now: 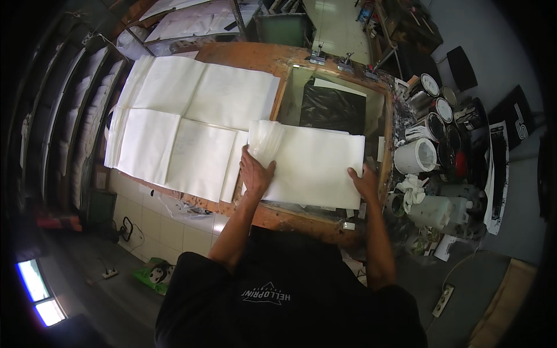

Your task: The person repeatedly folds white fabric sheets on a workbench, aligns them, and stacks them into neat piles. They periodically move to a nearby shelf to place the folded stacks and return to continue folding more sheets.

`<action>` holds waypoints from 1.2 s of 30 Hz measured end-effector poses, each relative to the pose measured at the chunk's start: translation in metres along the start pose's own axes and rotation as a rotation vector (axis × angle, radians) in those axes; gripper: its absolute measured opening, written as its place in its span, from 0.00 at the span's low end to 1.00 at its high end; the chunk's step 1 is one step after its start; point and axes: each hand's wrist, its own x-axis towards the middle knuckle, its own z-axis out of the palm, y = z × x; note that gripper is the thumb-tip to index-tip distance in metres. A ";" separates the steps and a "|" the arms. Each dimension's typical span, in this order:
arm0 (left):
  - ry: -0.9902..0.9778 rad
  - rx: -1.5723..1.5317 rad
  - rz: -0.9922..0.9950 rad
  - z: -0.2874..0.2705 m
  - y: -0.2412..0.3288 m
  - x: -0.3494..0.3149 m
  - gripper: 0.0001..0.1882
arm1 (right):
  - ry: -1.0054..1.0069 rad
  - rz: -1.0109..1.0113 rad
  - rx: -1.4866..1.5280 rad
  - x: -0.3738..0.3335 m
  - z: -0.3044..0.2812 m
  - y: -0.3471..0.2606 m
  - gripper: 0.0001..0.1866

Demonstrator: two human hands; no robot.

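A flat white stack of sheets or bags (316, 165) lies between my hands, over the near part of a wood-framed glass panel (293, 81). Translucent folded material (265, 139) bunches at its left end. My left hand (255, 176) is at that end, fingers pointing away and thumb on the white surface. On the right edge, my right hand (365, 182) has its thumb on top and its fingers along the side; their undersides are hidden. More white stacks (203, 153) overlap to the left. Through the frame shows a crumpled black sheet (333, 108).
Metal clamps (317, 56) line the frame's far edge. To the right crowd open cans (429, 86), a white bucket (415, 155), a crumpled white cloth (412, 191) and translucent jugs (432, 210). A shelf rack (75, 127) stands at left. The brown tabletop (238, 55) extends behind.
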 end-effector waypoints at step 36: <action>0.045 -0.696 0.210 0.014 0.020 0.016 0.21 | 0.277 -0.518 0.344 -0.023 -0.068 -0.117 0.19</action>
